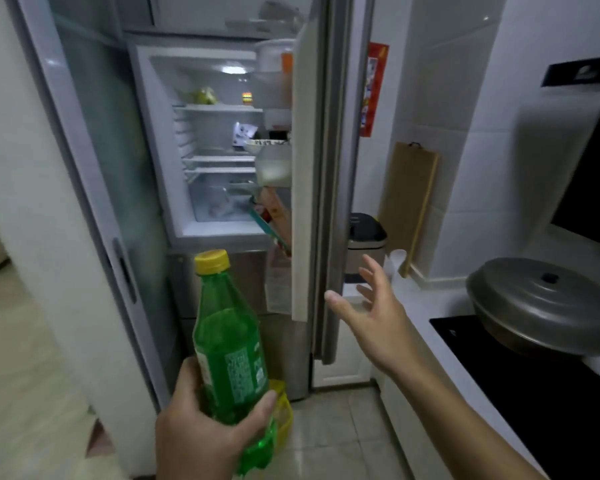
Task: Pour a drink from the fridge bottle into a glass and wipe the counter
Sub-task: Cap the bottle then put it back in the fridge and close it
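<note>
My left hand (201, 427) grips the lower part of a green plastic bottle (227, 341) with a yellow cap, held upright in front of the fridge. The fridge (201, 140) stands with its upper compartment lit. Its door (305, 168) is swung open edge-on to me, with items in the door racks. My right hand (374, 313) is stretched forward with fingers spread, just right of the door's edge and apart from it. No glass is clearly in view.
A white counter (426, 306) runs along the right, with a black cooktop (520, 375) carrying a lidded grey pan (544, 303). A wooden cutting board (407, 199) leans on the tiled wall behind a small dark bin (366, 237). A sliding door frame (94, 202) stands at left.
</note>
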A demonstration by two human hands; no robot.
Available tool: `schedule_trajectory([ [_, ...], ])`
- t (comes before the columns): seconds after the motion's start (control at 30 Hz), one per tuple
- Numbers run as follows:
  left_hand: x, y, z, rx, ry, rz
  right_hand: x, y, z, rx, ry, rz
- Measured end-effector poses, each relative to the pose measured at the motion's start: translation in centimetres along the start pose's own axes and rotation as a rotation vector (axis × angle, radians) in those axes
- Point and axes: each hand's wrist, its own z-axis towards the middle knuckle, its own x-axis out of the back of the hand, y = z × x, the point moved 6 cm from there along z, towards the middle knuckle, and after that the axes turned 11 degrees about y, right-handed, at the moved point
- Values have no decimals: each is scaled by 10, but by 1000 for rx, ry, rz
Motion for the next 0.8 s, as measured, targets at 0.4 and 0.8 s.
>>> schedule_trajectory([
  [0.4, -110, -26, 173, -46, -61, -155, -51, 32, 70, 124, 128, -56],
  [0.8, -202, -54, 238, 31, -202, -201, -63, 41, 80, 141, 208, -105],
])
